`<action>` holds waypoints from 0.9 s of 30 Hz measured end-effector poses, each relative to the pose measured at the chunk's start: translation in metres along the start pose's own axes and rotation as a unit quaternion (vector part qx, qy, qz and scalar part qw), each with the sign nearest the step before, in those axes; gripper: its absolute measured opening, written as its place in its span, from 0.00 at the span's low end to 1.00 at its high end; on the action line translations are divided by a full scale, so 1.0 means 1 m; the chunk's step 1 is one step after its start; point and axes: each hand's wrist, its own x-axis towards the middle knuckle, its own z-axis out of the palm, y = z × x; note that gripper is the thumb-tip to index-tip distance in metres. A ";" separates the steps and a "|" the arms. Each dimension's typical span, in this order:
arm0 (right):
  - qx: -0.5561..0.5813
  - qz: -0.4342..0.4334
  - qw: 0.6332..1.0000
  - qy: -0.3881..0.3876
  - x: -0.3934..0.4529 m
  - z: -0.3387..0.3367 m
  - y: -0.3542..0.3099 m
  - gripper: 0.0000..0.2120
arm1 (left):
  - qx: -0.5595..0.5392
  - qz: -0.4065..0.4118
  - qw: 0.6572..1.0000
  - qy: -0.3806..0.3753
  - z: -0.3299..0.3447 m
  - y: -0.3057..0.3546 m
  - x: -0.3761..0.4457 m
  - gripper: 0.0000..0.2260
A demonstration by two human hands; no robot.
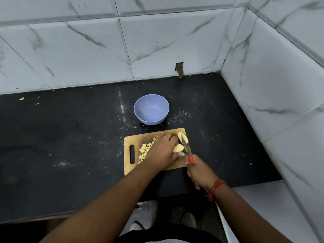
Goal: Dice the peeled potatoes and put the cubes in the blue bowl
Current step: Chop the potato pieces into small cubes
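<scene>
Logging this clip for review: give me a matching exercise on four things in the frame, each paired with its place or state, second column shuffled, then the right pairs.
Things:
1. blue bowl
2. potato cubes
3. knife
4. left hand

Places or states:
A. piled on the cutting board, near its handle slot
B. gripped by the right hand, blade between two potato pieces
C. holds down a potato piece
D. on the black counter behind the board, no cubes inside

Pairs: 1-D, 2-A, 3-B, 4-C
</scene>
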 end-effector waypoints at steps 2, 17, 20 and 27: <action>0.070 -0.021 0.997 0.023 0.002 0.004 -0.004 0.06 | -0.072 -0.046 0.996 0.031 0.007 0.005 -0.004 0.17; 0.024 -0.097 0.989 0.107 0.023 0.022 -0.020 0.06 | -0.035 -0.042 0.998 0.044 0.019 -0.008 -0.022 0.14; 0.039 -0.114 0.987 0.104 0.023 0.024 -0.016 0.07 | -0.055 -0.020 0.998 0.023 0.018 -0.010 -0.026 0.18; 0.091 -0.094 0.987 0.097 0.024 0.021 -0.013 0.16 | -0.109 -0.017 0.993 0.033 0.015 -0.010 -0.027 0.13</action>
